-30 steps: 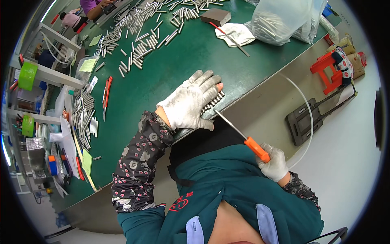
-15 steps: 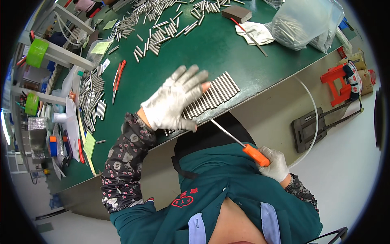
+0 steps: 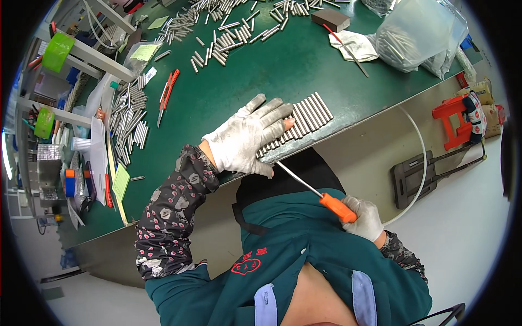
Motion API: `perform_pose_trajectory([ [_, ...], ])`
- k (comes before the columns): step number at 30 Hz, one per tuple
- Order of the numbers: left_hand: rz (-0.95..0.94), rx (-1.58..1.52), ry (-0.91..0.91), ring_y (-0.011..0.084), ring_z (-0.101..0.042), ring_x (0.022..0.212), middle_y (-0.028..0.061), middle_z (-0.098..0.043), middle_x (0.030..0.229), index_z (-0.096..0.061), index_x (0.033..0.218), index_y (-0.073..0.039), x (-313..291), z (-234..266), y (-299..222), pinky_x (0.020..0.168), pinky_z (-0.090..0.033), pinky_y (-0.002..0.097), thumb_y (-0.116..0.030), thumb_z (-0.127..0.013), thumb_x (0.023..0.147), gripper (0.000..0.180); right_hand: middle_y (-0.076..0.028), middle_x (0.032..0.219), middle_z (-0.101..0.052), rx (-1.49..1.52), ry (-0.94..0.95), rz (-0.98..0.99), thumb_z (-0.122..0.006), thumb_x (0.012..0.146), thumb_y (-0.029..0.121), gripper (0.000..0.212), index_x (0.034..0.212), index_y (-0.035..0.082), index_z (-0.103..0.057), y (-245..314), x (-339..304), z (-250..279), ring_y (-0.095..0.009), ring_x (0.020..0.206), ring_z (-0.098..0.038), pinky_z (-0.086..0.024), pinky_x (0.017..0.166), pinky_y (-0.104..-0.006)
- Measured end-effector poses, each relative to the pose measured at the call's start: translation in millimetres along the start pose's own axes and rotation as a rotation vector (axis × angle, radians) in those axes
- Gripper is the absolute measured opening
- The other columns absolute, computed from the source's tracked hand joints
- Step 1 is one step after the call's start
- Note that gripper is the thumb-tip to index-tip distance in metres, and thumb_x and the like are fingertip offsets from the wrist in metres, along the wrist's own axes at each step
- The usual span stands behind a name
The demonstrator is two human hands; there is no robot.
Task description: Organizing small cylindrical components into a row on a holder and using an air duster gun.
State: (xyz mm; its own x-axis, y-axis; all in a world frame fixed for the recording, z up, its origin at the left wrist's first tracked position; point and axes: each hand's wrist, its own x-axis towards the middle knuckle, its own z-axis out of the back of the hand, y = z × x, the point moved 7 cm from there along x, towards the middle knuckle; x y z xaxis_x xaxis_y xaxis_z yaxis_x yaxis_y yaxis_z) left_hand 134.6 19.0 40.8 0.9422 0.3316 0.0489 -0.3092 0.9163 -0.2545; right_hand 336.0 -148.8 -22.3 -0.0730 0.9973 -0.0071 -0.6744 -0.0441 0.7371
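Note:
My left hand [image 3: 244, 133], in a white work glove with a bare thumb or fingertip showing, lies flat over a row of short metal pins [image 3: 311, 113] at the table's near edge. Its fingers are stretched and it hides the row's left part. The pins lie side by side, slightly slanted. My right hand [image 3: 363, 219], also gloved, is closed round the orange handle of an air blow gun [image 3: 337, 207], below the table edge in front of my body. The gun's thin metal nozzle points up-left, its tip near the edge by my left hand. A pale hose [image 3: 423, 163] runs to my right hand.
Loose metal pins [image 3: 234, 38] are scattered at the back, with another heap [image 3: 128, 119] at left. A red utility knife [image 3: 168, 98] lies near that heap. At back right are a brown block [image 3: 330, 19], a white cloth [image 3: 353, 46] and a plastic bag of pins [image 3: 408, 41].
My left hand has come down onto the row and lies flatter on the pins. The blow gun's nozzle has shifted slightly left. The whole view has moved a little.

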Motion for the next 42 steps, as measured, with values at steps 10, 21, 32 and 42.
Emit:
perform_pose_trajectory([
  [10,-0.011,0.019,0.014,0.0383,-0.028,0.138,0.0219,-0.033,0.145,-0.037,0.139,-0.002,0,-1,1,0.115,-0.016,0.0516,-0.059,-0.074,0.057,0.106,-0.016,0.073,-0.06,0.0,0.063,0.013,-0.065,0.066,0.001,0.013,0.077,0.002,-0.058,6,6,-3,-0.035,0.066,-0.059,-0.048,0.061,-0.0384],
  [21,0.025,0.101,-0.113,0.0396,-0.025,0.139,0.0209,-0.03,0.149,-0.032,0.144,-0.006,-38,28,6,0.114,-0.013,0.0543,-0.078,-0.053,0.069,0.106,-0.015,0.077,-0.062,0.041,0.138,-0.014,-0.066,0.065,0.001,0.015,0.078,0.002,-0.058,1,6,-7,-0.034,0.068,-0.06,-0.049,0.063,-0.0376],
  [32,0.12,0.036,0.017,0.0398,-0.028,0.138,0.0219,-0.033,0.146,-0.035,0.141,-0.004,-58,-1,1,0.114,-0.015,0.0546,-0.063,-0.074,0.05,0.115,-0.015,0.074,-0.063,-0.015,0.178,0.087,-0.066,0.063,0.002,0.026,0.089,0.006,-0.064,21,16,-16,-0.034,0.069,-0.062,-0.05,0.064,-0.0401],
  [42,0.13,0.025,0.013,0.0399,-0.028,0.138,0.0228,-0.033,0.146,-0.036,0.14,-0.002,-56,-1,0,0.115,-0.015,0.0536,-0.059,-0.078,0.047,0.116,-0.013,0.076,-0.062,-0.061,0.263,0.098,-0.064,0.064,0.003,0.027,0.09,0.007,-0.063,28,22,-26,-0.034,0.067,-0.061,-0.05,0.062,-0.0407],
])
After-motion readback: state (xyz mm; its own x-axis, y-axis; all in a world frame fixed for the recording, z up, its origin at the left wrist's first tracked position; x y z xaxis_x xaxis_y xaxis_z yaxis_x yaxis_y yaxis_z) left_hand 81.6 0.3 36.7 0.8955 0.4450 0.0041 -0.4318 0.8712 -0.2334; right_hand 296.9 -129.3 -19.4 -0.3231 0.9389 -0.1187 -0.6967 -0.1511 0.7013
